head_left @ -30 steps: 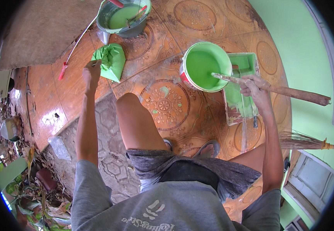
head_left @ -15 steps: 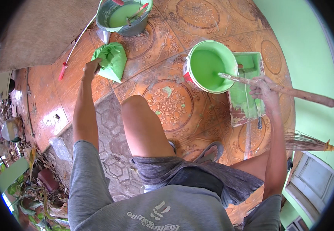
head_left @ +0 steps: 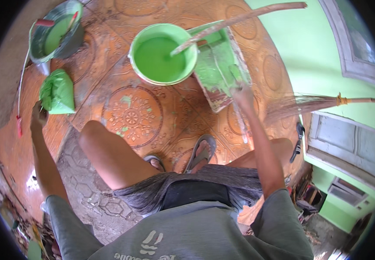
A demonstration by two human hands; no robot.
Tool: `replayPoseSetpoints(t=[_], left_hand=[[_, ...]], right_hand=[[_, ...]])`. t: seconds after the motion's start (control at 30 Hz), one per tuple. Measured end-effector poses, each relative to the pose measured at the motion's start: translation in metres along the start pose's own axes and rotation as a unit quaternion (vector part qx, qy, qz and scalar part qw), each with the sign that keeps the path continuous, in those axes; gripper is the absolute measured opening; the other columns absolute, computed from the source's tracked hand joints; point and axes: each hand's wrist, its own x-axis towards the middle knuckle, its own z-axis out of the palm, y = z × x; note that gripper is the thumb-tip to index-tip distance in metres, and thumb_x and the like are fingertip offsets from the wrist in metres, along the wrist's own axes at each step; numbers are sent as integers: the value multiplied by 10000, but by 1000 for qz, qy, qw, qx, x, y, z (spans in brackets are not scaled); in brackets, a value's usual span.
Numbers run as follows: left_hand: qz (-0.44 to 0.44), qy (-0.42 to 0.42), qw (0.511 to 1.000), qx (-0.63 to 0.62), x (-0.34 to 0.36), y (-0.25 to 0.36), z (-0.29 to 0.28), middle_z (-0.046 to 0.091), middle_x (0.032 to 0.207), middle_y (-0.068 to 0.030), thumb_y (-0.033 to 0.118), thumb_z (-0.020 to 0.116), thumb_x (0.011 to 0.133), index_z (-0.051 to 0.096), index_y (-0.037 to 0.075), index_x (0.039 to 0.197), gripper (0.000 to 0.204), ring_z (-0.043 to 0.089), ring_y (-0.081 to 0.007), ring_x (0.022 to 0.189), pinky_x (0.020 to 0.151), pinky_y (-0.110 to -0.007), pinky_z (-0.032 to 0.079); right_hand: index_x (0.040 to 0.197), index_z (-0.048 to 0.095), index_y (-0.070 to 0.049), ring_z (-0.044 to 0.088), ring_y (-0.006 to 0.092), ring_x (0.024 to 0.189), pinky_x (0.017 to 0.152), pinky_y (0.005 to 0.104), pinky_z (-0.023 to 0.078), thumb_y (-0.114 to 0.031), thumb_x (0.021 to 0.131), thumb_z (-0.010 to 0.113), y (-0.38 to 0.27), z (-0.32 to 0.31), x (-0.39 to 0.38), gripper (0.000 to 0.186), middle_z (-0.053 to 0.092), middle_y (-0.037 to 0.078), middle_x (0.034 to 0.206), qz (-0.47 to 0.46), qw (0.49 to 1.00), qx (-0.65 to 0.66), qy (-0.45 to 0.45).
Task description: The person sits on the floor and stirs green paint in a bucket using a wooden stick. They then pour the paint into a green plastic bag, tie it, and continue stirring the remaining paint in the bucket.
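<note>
My left hand (head_left: 39, 113) is closed at the left edge of the crumpled green bag (head_left: 61, 93); what its fingers hold is hard to make out. My right hand (head_left: 243, 93) is smeared by motion over the near part of the paint-smeared tray (head_left: 213, 69), its fingers unclear. Beside the tray stands a white bucket of green paint (head_left: 157, 58), with a long wooden stick (head_left: 256, 10) resting in it and slanting across the tray toward the upper right.
A dark bucket (head_left: 66, 47) with green liquid and tools stands upper left, beside a wire-handled roller (head_left: 44, 22). A straw broom (head_left: 304, 102) is at the green wall (head_left: 282, 30) on the right. Sandalled feet and bare knees are below the bucket on orange tiles (head_left: 131, 99).
The view has turned, shifting things leftward. My right hand has left the stick, which now lies farther up across the tray. My left hand has slipped to the bag's edge.
</note>
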Motion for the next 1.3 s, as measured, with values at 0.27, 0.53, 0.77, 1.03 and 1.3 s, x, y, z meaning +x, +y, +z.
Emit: replayPoseSetpoints(t=[0.27, 0.53, 0.77, 1.03, 1.3], left_hand=[[11, -77, 994, 78, -12, 26, -19, 607, 814, 49, 276, 629, 814, 601, 126, 876, 164, 568, -73, 736, 624, -213, 476], [87, -111, 990, 23, -38, 11, 58, 557, 740, -13, 160, 521, 864, 580, 61, 867, 115, 524, -133, 659, 606, -280, 467], [45, 14, 998, 31, -87, 18, 64, 590, 691, -22, 192, 574, 836, 573, 74, 764, 137, 548, -115, 599, 529, -215, 475], [59, -5, 998, 35, -87, 10, 83, 586, 671, 2, 206, 562, 844, 572, 83, 762, 148, 541, -103, 562, 498, -202, 460], [51, -30, 998, 9, -73, 14, 53, 581, 716, -4, 198, 529, 864, 576, 78, 815, 138, 558, -107, 637, 565, -222, 482]], right_hand=[[1129, 576, -29, 618, 342, 938, 797, 422, 475, -261, 757, 631, 79, 27, -25, 441, 637, 221, 955, 134, 990, -3, 47], [1179, 531, -79, 591, 359, 902, 781, 466, 477, -267, 734, 614, 199, 19, 59, 490, 615, 182, 1015, -42, 967, -227, 108], [1174, 533, -88, 591, 352, 916, 809, 453, 464, -181, 752, 627, 156, 25, 72, 442, 610, 184, 1004, -15, 968, -250, 23], [917, 556, -30, 604, 351, 711, 625, 428, 449, -116, 756, 558, 179, 8, 84, 183, 573, 200, 704, -129, 964, -228, -49], [888, 527, -8, 494, 219, 588, 559, 369, 390, -49, 770, 500, 98, -16, -60, 128, 457, 153, 632, -36, 964, -124, -233]])
